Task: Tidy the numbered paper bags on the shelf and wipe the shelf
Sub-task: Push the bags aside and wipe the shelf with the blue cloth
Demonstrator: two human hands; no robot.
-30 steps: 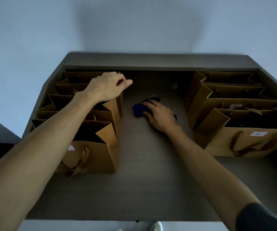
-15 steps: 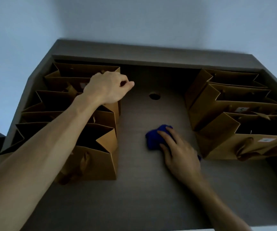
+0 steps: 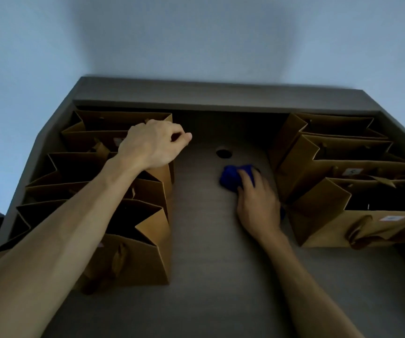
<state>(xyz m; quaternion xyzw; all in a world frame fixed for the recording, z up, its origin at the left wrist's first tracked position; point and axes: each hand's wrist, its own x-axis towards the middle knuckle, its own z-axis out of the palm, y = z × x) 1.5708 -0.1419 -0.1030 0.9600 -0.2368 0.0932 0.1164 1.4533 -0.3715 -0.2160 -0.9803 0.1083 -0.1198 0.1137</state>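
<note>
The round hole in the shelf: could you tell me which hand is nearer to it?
Right. The right hand presses the blue cloth just in front of the hole; the left hand rests on the left bags, off to its side.

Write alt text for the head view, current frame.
A right hand presses a blue cloth on a grey shelf, between two rows of brown paper bags. The left hand rests on the left row; the right row is untouched.
</note>
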